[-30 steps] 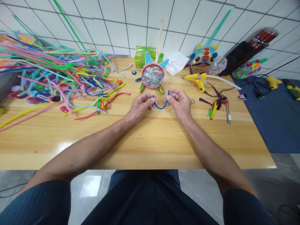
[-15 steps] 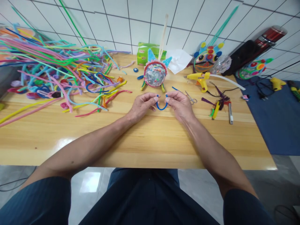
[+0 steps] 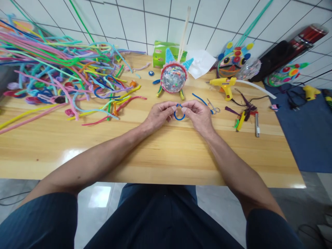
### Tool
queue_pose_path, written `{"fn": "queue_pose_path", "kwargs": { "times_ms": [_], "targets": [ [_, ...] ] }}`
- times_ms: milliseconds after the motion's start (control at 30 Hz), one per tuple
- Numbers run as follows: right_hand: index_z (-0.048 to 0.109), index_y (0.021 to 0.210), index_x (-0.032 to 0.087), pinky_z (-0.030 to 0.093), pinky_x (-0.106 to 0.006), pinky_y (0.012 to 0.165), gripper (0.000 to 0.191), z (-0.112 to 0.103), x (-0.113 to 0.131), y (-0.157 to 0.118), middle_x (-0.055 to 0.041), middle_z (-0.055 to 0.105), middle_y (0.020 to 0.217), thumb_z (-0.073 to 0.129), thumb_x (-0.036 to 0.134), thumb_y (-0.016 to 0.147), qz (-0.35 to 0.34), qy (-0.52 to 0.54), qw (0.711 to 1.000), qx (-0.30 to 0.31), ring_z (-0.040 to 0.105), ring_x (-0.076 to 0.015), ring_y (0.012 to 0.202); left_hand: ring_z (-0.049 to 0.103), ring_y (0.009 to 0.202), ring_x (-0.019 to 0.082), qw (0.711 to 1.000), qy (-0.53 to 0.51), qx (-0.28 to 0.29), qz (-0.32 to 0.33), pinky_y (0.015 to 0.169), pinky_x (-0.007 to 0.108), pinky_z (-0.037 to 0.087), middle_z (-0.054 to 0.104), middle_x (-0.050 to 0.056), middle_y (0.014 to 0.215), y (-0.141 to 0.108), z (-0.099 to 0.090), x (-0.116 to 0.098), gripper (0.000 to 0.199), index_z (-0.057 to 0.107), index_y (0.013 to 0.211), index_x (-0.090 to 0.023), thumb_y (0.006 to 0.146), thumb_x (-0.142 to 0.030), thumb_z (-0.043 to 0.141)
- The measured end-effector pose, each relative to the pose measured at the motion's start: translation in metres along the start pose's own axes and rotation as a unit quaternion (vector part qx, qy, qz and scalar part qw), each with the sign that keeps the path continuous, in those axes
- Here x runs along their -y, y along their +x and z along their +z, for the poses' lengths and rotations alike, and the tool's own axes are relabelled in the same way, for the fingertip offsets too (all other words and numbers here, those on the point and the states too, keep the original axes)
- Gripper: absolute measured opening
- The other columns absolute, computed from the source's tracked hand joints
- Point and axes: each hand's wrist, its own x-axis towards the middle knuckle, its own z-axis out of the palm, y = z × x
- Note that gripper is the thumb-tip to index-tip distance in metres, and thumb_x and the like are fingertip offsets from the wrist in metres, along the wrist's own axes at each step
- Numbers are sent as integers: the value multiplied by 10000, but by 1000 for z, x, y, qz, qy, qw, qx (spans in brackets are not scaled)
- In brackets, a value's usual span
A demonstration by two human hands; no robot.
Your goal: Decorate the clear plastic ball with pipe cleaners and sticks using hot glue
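Note:
A short blue pipe cleaner (image 3: 179, 119) is bent into a small loop, its two ends meeting at the top. My left hand (image 3: 164, 112) pinches one end and my right hand (image 3: 197, 113) pinches the other. Just beyond them stands a clear round ornament (image 3: 173, 79) with a pink-red fuzzy rim, light-blue pointed ears, green-and-yellow legs and a pale stick rising behind it. Right of my right hand lie another blue pipe cleaner (image 3: 199, 98) and small scissors (image 3: 214, 108).
A heap of coloured pipe cleaners (image 3: 64, 62) covers the left. Toward the right are a yellow glue gun (image 3: 224, 84), a utility knife (image 3: 257, 125), purple scraps (image 3: 249, 108), another decorated ornament (image 3: 231, 62) and a dark red flask (image 3: 306, 38). A green box (image 3: 162, 55) stands against the tiled wall.
My hands have come closer together. The blue pipe cleaner has gone from an open U shape to a loop with its ends meeting.

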Motion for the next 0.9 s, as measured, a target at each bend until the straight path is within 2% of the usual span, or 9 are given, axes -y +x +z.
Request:
{"fn": "queue_pose_path", "kwargs": {
  "times_ms": [200,367,567,767,900],
  "targets": [
    [811,1005,283,610,-385,748,340,-1,3,-1,-14,787,885,864,606,911,-11,-16,1000,-3,716,-210,791,742,688,139,999,-36,21,-13,623,248,607,797,27,873,0,1,2,331,832,1070,-139,900,-383,976],
    [807,973,287,612,-392,758,309,0,5,-3,-10,802,891,867,582,902,-8,-19,1000,-1,716,-211,790,728,669,131,999,-27,29,-7,631,238,597,813,32,833,1,0,2,407,802,1032,-150,884,-469,1007],
    [815,954,288,612,-390,789,279,1,4,-4,-19,812,899,881,556,914,-15,-13,1000,10,724,-209,794,687,601,125,999,-17,32,9,604,251,561,755,1,732,2,0,5,507,741,1017,-147,873,-545,1021],
    [823,980,285,627,-382,790,248,1,-1,-4,-16,825,938,824,533,974,-51,-62,997,0,740,-208,826,654,575,108,998,-4,42,40,567,235,520,743,-9,743,3,-2,8,580,736,1012,-148,832,-621,1020],
    [827,1005,285,637,-382,797,176,-1,-4,-5,-8,818,955,782,455,1018,-94,-110,989,-1,731,-201,824,629,570,89,998,5,38,45,568,216,509,751,-13,758,3,-1,9,557,740,989,-162,825,-620,1013]
  ]
}}
